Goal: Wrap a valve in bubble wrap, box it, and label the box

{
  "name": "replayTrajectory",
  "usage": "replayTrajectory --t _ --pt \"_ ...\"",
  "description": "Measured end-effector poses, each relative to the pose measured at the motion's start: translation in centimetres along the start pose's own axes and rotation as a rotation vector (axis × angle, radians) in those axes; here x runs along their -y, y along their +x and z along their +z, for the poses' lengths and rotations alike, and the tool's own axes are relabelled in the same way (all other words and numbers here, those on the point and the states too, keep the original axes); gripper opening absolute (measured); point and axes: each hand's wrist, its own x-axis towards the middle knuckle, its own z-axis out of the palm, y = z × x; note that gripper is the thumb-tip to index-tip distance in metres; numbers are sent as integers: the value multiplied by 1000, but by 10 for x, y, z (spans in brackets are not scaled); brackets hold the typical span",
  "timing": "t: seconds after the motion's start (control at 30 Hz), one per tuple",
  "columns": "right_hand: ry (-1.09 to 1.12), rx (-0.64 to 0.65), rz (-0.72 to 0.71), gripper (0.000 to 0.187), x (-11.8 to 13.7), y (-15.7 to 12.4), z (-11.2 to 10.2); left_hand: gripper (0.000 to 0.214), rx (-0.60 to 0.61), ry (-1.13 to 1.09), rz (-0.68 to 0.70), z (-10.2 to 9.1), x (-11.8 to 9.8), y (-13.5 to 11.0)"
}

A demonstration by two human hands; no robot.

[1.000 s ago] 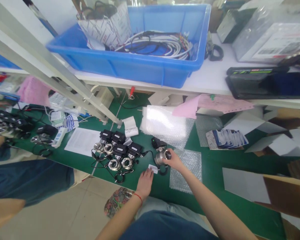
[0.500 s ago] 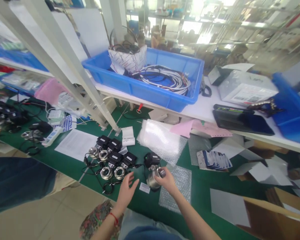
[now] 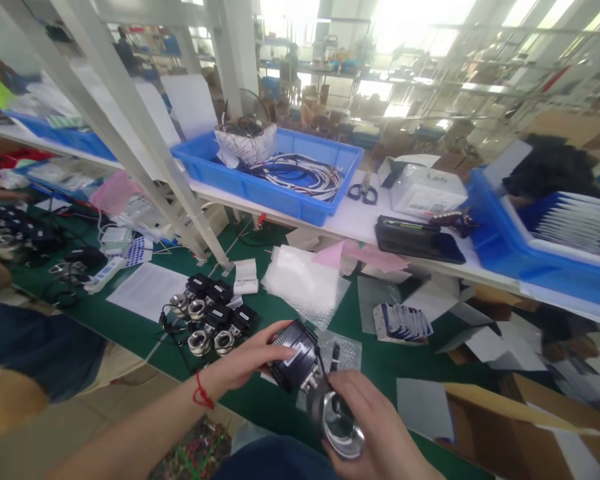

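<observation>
A motorized valve (image 3: 307,377) is held up over the front of the bench, tilted, its black actuator box toward the upper left and its metal pipe body toward the lower right. My left hand (image 3: 253,357) grips the black box, thumb beside a white label on it. Around the steel body, my right hand (image 3: 373,417) is closed, with the round bore facing up toward me. A black cable runs along the valve's side. On the left, several similar valves (image 3: 215,317) stand grouped on the green bench. Bubble wrap (image 3: 350,350) lies partly behind the held valve.
Clear plastic bags (image 3: 300,277) lie behind my hands. A blue bin (image 3: 300,207) with cables and scissors (image 3: 364,192) are on the shelf above. Open cardboard boxes (image 3: 510,413) stand at the right. A metal post (image 3: 180,193) rises at left; beyond it is another person's leg (image 3: 40,353).
The valve has been lifted off the bench toward me and tilted. My left hand, earlier apart and open, now grips its black box. The view has shifted a little to the right.
</observation>
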Motion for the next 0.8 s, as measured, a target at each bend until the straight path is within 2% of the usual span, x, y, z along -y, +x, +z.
replayTrajectory --t 0.07,0.13,0.2,0.23,0.27,0.3,0.37,0.43,0.47,0.57,0.6,0.7,0.73,0.8 --pt "74 73 71 63 13 -4 -27 90 -89 -88 62 22 5 -9" --pt "247 168 179 57 19 -4 -55 86 -137 -152 133 44 11 -19" --pt "463 226 223 46 12 -4 -78 86 -163 -171 202 63 15 -27" --pt "539 207 222 37 4 -5 -85 87 -178 -174 237 71 17 -31" --pt "575 155 224 31 -7 -6 -88 88 -192 -177 265 78 19 -34" --pt "580 78 246 33 -20 -8 -86 90 -207 -184 277 85 21 -36" --pt "574 -87 373 47 -47 -14 -75 90 -240 -226 264 95 28 -37" --pt "608 -158 491 54 -68 -24 -60 89 -274 -288 227 103 36 -36" --pt "621 -162 505 54 -75 -30 -54 87 -295 -317 210 107 41 -36" --pt "619 -85 366 53 -79 -48 -52 84 -348 -384 180 116 56 -35" --pt "659 -43 313 58 -78 -54 -55 81 -357 -403 174 119 60 -36" --pt "851 124 256 85 -71 -73 -70 66 -397 -469 135 127 71 -37" --pt "845 168 269 95 -69 -79 -73 59 -421 -495 114 129 74 -37" --pt "679 178 297 111 -65 -86 -73 46 -466 -544 64 132 76 -37"
